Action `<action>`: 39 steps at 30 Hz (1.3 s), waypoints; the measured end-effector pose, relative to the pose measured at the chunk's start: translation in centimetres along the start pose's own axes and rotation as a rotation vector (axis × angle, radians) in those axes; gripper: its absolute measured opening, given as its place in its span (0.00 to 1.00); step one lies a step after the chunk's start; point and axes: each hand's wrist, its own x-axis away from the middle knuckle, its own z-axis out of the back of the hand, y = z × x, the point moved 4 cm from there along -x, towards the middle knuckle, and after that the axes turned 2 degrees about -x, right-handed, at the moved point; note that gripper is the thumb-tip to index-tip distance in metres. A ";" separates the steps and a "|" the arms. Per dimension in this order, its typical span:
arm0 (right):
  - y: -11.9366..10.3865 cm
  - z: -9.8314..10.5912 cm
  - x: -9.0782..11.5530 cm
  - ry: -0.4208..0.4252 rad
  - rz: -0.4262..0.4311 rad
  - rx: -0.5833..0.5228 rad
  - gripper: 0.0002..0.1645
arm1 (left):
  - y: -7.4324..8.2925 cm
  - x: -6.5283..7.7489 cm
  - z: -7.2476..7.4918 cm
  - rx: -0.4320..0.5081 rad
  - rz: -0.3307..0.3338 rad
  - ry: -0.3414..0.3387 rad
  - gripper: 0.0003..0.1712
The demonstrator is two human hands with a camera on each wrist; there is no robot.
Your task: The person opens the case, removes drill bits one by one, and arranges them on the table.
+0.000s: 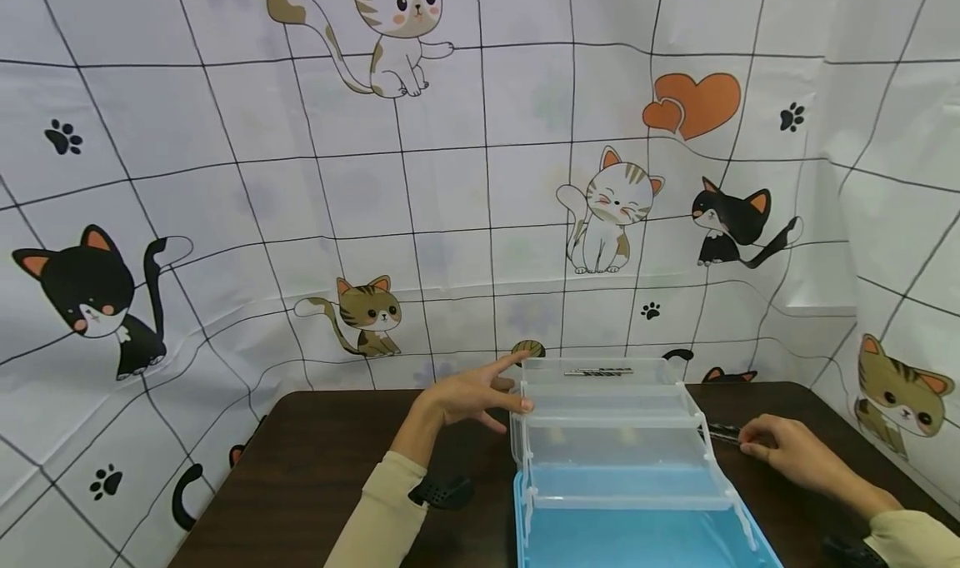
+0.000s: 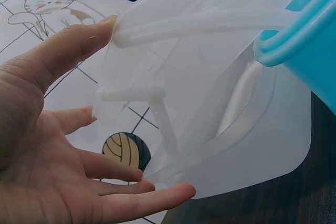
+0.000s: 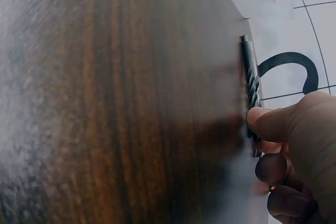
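Observation:
A blue plastic box (image 1: 630, 539) with tiered translucent trays (image 1: 622, 443) stands on the table. Its trays are raised in steps toward the wall. My left hand (image 1: 476, 393) touches the upper left side of the trays, its fingers spread and mostly straight. In the left wrist view the thumb meets the translucent edge (image 2: 131, 38). Dark twist drill bits (image 1: 598, 371) lie in the topmost tray. To the right of the box, my right hand (image 1: 798, 451) pinches a dark spiral-fluted drill bit (image 3: 252, 80) between thumb and fingers, low over the table.
The dark wood-grain table (image 1: 315, 476) extends on both sides of the box. A white cat-print cloth (image 1: 450, 176) hangs behind it and along the right side. Black bands (image 1: 442, 493) sit at the wrists, by the light sleeves.

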 end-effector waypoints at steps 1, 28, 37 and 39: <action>0.0 0.0 0.0 -0.007 -0.006 0.005 0.06 | 0.0 0.0 0.0 0.000 0.000 0.002 0.56; -0.6 0.8 -1.1 -0.031 0.029 0.047 0.09 | 0.0 0.2 0.0 -0.001 -0.003 0.013 0.54; -4.1 4.2 -4.4 -0.014 0.112 0.070 0.07 | 0.0 0.2 0.0 0.003 -0.004 0.001 0.55; -5.6 5.2 -5.6 0.017 0.169 0.069 0.06 | 0.1 0.2 0.0 0.003 -0.005 0.000 0.55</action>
